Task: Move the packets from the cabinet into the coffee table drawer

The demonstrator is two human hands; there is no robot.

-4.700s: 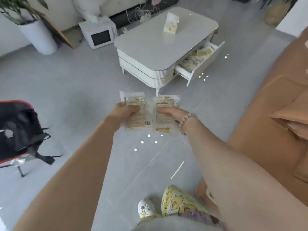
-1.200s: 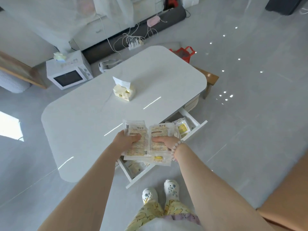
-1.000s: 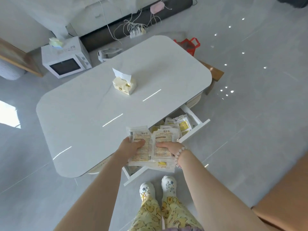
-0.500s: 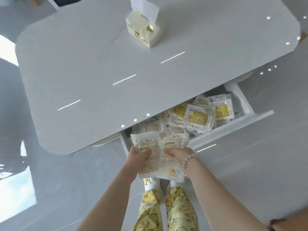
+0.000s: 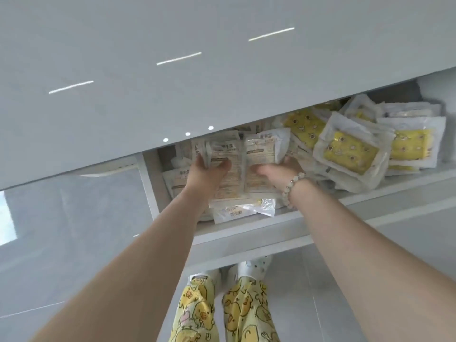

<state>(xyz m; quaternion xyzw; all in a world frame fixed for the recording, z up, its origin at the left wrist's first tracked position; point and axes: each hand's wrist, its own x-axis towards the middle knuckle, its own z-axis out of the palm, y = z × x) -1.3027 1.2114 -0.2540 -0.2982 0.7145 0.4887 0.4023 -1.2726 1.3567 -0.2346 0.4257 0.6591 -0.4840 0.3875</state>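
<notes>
Inside the white coffee-table drawer point(image 5: 271, 224), part-hidden beneath the grey tabletop point(image 5: 172, 95), left hand point(image 5: 207, 171) and right hand point(image 5: 278, 172) each grip pale printed packets point(image 5: 261, 154).

1. Grey tiled floor point(image 5: 74, 243), glossy, crossed by thin pale grout lines, filling the lower left and lower right.
2. Bright white patch point(image 5: 6, 218) at the far left edge of the floor, possibly reflected window light; too washed out to tell.
3. Pale yellow trousers point(image 5: 195, 314) printed with cartoon ducks, both legs side by side at bottom centre.
4. White clogs point(image 5: 254, 264) with small charms on top, just above the trouser hems, only partly in view.
5. Bracelet point(image 5: 292, 185) of pale round beads, wrapped around the right wrist.
</notes>
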